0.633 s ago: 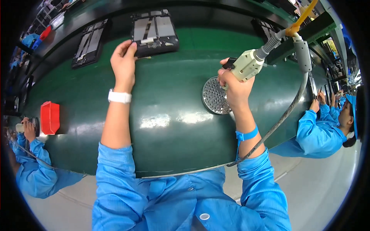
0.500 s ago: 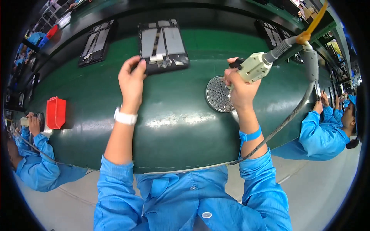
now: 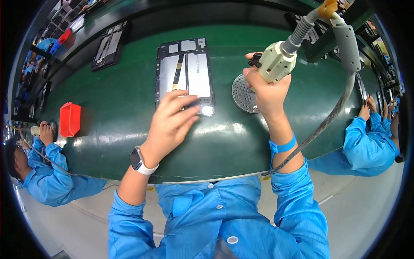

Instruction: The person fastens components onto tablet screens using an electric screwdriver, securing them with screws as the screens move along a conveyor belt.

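An opened tablet (image 3: 199, 73) lies before me on the green bench, its grey battery and dark flex strips exposed. My left hand (image 3: 170, 123) is over the tablet's near end, fingers stretched out and slightly blurred; they cover part of that end, and whether they touch it I cannot tell. In my right hand (image 3: 274, 97) is a cream electric screwdriver (image 3: 276, 62) with a cable, fingers wrapped round its body. Its tip is hidden. Partly behind that hand sits a round, grey dish full of small holes (image 3: 243, 96).
The thick grey cable (image 3: 330, 118) loops down past my right forearm. A red bin (image 3: 70, 120) stands at the left, with another opened tablet (image 3: 110, 46) farther back. Co-workers in blue sit at the left (image 3: 54, 172) and right (image 3: 373, 144). A dark shelf (image 3: 233, 23) runs along the back.
The tablet has come nearer and straightened. My left hand has left its near-left corner and moved right, across its near end. The screwdriver has shifted slightly left, still in my right hand.
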`<state>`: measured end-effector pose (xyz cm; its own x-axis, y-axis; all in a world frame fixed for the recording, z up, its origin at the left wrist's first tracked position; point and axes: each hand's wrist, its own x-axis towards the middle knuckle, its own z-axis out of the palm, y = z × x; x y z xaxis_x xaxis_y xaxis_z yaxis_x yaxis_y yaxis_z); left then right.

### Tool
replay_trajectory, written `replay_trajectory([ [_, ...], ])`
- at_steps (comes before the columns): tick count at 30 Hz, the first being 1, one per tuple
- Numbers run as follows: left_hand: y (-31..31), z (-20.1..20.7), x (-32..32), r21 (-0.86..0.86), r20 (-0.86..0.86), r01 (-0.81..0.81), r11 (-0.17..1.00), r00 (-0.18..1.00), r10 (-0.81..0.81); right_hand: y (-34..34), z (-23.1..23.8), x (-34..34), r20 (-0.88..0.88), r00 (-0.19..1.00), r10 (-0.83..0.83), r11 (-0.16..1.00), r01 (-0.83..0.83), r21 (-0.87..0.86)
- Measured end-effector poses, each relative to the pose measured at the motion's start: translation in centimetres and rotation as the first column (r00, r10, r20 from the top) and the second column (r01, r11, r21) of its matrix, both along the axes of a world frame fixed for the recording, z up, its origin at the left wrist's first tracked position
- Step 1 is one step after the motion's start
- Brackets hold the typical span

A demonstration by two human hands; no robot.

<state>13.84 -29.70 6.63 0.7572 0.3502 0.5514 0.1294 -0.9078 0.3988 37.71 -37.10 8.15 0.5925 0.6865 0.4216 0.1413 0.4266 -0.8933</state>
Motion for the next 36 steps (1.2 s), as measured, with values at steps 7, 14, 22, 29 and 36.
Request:
replay_trajectory([
  [7,0.0,-0.9,1.9,-0.293,-0.029,-0.001,0.956,1.0,-0.008,-0.2,-0.2,0.3,0.053,0.998,0.019,1.0,-0.019,0.009],
  [14,-0.2,-2.1,1.7,-0.104,0.05,0.018,0.994,0.999,-0.013,-0.4,0.0,0.1,0.125,0.992,0.013,1.0,-0.012,-0.011],
  [22,-0.6,-2.9,1.8,-0.074,0.081,-0.014,0.997,0.997,0.02,-0.2,0.2,-1.5,0.013,1.0,-0.002,0.998,0.001,0.067],
  [29,-0.2,-2.6,1.7,0.033,0.063,-0.044,0.999,0.997,0.042,-0.3,0.8,-4.7,-0.245,0.941,0.232,0.973,-0.226,0.055],
  [36,0.1,-2.5,1.7,-0.048,0.084,-0.02,0.999,0.996,0.024,0.4,0.0,-6.0,-0.156,0.953,0.259,0.962,-0.268,-0.042],
])
